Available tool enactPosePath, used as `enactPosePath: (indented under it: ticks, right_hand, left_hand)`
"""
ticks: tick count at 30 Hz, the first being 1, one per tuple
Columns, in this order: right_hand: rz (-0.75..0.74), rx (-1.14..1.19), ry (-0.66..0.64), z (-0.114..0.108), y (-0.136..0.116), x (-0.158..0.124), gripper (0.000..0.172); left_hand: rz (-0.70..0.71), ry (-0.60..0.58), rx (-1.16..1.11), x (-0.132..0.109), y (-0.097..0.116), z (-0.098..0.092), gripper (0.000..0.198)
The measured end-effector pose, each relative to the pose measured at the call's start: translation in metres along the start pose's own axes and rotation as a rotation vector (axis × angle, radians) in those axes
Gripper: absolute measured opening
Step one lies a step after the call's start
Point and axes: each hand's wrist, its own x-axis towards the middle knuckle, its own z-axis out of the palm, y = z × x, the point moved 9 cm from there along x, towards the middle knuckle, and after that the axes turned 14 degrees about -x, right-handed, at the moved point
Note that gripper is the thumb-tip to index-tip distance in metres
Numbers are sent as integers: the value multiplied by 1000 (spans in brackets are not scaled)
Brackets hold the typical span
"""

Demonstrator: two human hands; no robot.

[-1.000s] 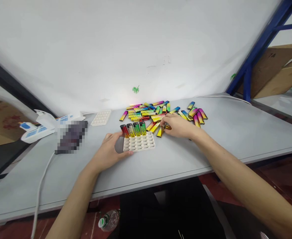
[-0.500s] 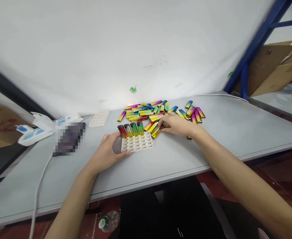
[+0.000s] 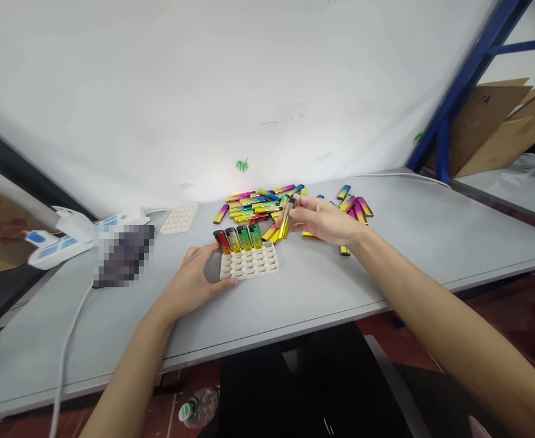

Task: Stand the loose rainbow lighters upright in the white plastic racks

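A white slotted tray [image 3: 250, 263] lies on the grey table, with several lighters [image 3: 239, 238] upright in its back row: red, silver and green, with yellow lower ends. My left hand [image 3: 197, 274] grips the tray's left side, thumb at the front edge and fingers at the back corner. Raised above the table, just right of the tray, is a silver and yellow lighter [image 3: 286, 222], held nearly upright between the thumb and fingers of my right hand [image 3: 320, 219]. Behind it spreads a pile of shiny multicoloured lighters [image 3: 253, 207], partly hidden by that hand.
A second white tray [image 3: 179, 218] lies at the back left. Left of it are a white power strip [image 3: 78, 237] with a cable and a blurred-out dark object [image 3: 124, 255]. More lighters [image 3: 357, 208] lie right of my hand. The white wall [image 3: 231, 91] rises behind the table.
My right hand has picked up a silver and yellow lighter from the pile and tipped it upright. My left hand stays on the tray.
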Motion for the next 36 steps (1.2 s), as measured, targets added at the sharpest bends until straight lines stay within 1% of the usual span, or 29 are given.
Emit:
enactPosePath:
  ticks: [2,4,7,8,10,12,14,17,20,22,26,31,36]
  right_hand:
    - [76,166,49,3,6,2,14]
    - [167,207,109,3,15,3,13]
    - [243,65,258,-7,25,2,13]
    - [236,3,309,-11,25,1,16]
    - [161,-97,365,-16,22,1,24]
    - [61,-134,356,-15,16,3,31]
    - [18,-113,326,-13,15,5,37]
    - [100,-1,319,-14,22,5,45]
    - [183,101,345,-14,26,3,55]
    - [217,143,369,-13,27,2,59]
    - [245,187,403,-11,27,0,53]
    - [188,185,373,-4,20,2,46]
    - [196,160,353,2,22,2,49]
  left_hand:
    - [5,7,5,0,0,0,83]
    - [7,12,9,0,0,0,82]
    - [-3,13,5,0,0,-1,83]
    - [-7,11,3,0,0,-1,84]
    - [-11,9,4,-1,-1,-1,85]
    - [-13,5,7,-1,-1,-1,85]
    - [-11,-2,10,-1,-1,0,84]
    - [-10,-2,17,-1,-1,0,83]
    - [-5,5,18,-1,0,0,84]
    - [-1,6,15,-1,-1,0,84]
    - [14,8,11,-1,-2,0,82]
    - [6,7,11,0,-3,0,83]
    - [-24,10,15,-1,-3,-1,86]
